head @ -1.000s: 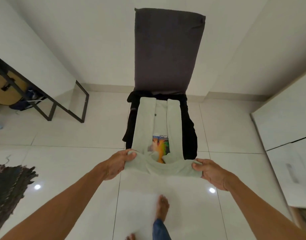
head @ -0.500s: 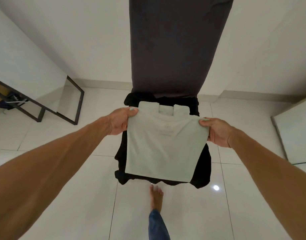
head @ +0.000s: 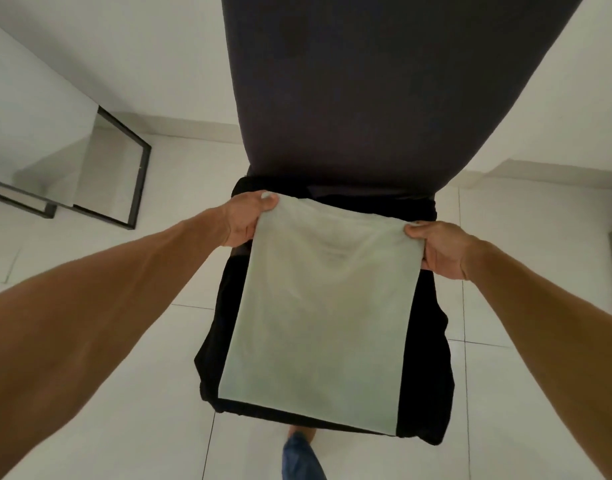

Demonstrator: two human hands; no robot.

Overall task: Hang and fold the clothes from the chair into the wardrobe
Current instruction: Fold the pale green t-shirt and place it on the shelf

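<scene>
Glossy tiles [head: 152,393]; rectangular shirt [head: 318,317], perhaps cotton.

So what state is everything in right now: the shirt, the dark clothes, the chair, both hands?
Pale green shirt: folded into a rectangle, lying over the black clothes.
Black clothes: spread over the chair seat, edges hanging down.
Chair: upright, seat covered by clothes.
Left hand: pinches the shirt's far left corner.
Right hand: pinches its far right corner.

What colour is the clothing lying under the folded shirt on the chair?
Black garment, clearest in the head view, under the pale green folded shirt.
</scene>
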